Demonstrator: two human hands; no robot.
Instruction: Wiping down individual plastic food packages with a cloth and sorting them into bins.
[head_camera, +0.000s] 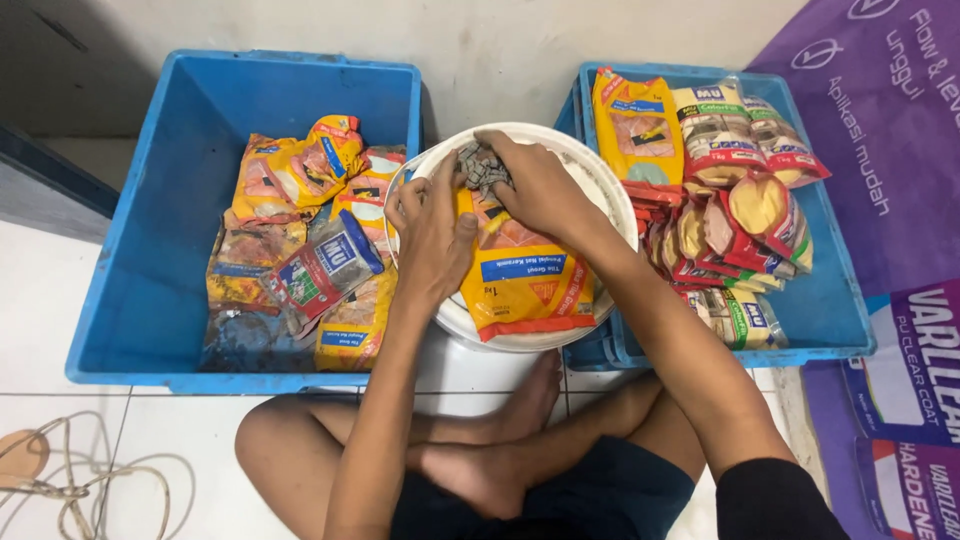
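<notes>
Both hands met over the white bucket, and the packet they worked on lay directly under them rather than off to either side. Flanking the bucket stood two blue crates: the left blue crate held crumpled, dirtied orange packets, and the right blue crate held cleaner packets stacked in rows. A purple printed banner covered the floor and wall at the right, and a loose cord lay on the white tiles at the lower left.

Across the bucket's mouth rested the orange packet, its long axis running away from the person, with the bottom edge toward the crossed legs and the top end far from the body. The right hand reached farther, to that far end, and was closed over a grey rag pressed against the packet's top. The left hand sat nearer, with the palm flat and fingers spread along the packet's left edge, bracing it rather than gripping it. Both forearms ran forward from the lap, the right one crossing over the bucket's rim and the left one coming in straight beside the bucket.
</notes>
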